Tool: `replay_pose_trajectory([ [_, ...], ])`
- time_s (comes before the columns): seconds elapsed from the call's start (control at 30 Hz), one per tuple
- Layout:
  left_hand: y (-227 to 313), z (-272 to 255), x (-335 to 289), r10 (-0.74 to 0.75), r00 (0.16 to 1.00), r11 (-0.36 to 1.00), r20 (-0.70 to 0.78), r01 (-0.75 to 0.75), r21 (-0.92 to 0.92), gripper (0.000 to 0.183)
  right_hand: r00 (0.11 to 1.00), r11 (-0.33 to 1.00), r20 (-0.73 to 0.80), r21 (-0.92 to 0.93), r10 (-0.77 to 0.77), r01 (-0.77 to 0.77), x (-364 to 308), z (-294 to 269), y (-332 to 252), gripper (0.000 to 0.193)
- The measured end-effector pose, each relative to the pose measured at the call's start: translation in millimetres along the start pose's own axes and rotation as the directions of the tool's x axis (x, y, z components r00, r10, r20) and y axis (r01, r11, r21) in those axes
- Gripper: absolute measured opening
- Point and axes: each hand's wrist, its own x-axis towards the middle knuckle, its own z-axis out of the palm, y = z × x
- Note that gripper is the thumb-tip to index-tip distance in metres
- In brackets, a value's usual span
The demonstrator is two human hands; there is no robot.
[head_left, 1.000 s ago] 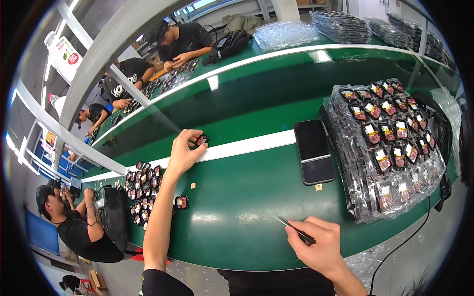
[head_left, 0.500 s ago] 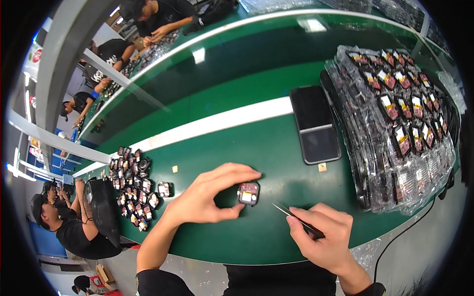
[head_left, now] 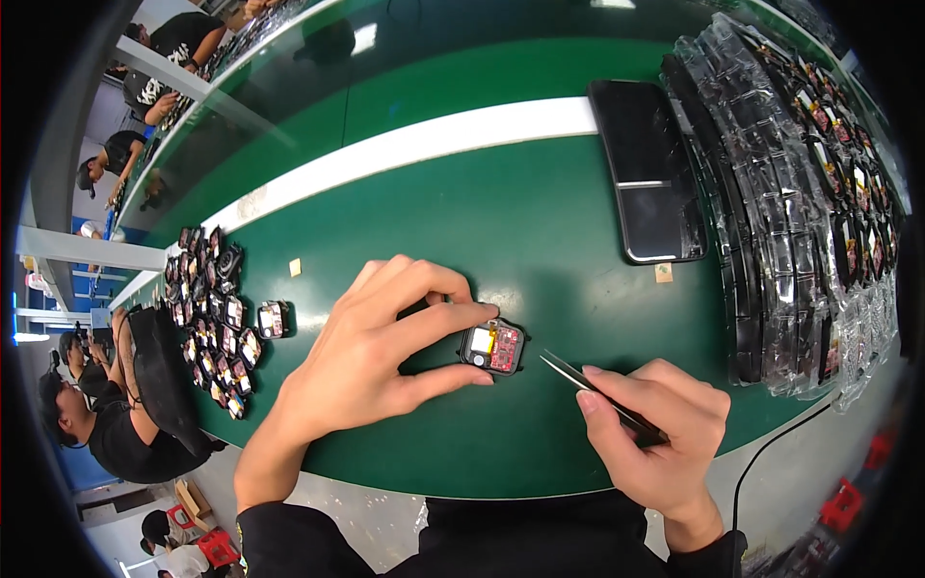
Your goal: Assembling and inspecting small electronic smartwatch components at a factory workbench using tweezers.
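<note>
An opened smartwatch body point(head_left: 494, 347) with a black frame lies on the green table in front of me, its red circuit board and a white and yellow part facing up. My left hand point(head_left: 371, 361) closes around its left side, index finger at the top edge and thumb at the lower edge. To the right, my right hand point(head_left: 665, 433) pinches dark tweezers point(head_left: 576, 379). Their narrow silver tips point at the watch and stay a short way from it.
A pile of similar watch bodies point(head_left: 214, 332) lies at the left, with a single one point(head_left: 273, 319) beside it. A black phone point(head_left: 655, 154) lies at the back right, near stacked clear plastic trays point(head_left: 771, 212) of watch parts. Co-workers sit at the far left.
My left fingers have closed onto the watch body, which has turned a little. The tweezers are still apart from it. The whole view has shifted, moving the trays and pile in the picture.
</note>
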Motion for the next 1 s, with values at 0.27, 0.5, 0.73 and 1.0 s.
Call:
replay_pose_trajectory([
  [0.27, 12.3, 5.9, -2.3, 0.06, 0.995, 0.979, 0.084, -0.042, -0.201, 0.059, 0.997, 0.995, 0.07, 0.097, -0.02, 0.013, -0.9, -2.4, 4.0, 0.024],
  [0.5, 13.9, 11.0, -0.5, 0.067, 0.99, 0.977, 0.121, -0.04, -0.21, 0.058, 0.989, 0.998, 0.128, 0.022, -0.067, 0.065, 3.3, 1.6, 4.9, 0.021],
  [0.73, 12.8, 10.9, -1.9, 0.068, 0.993, 0.983, 0.101, -0.049, -0.179, 0.059, 0.988, 0.995, 0.118, 0.035, -0.095, 0.092, 3.1, 3.6, 3.3, 0.024],
  [1.0, 12.0, 9.0, -0.3, 0.066, 0.99, 0.985, 0.125, -0.045, -0.164, 0.064, 0.984, 0.992, 0.125, 0.037, -0.127, 0.123, 2.9, 4.2, 7.6, 0.027],
])
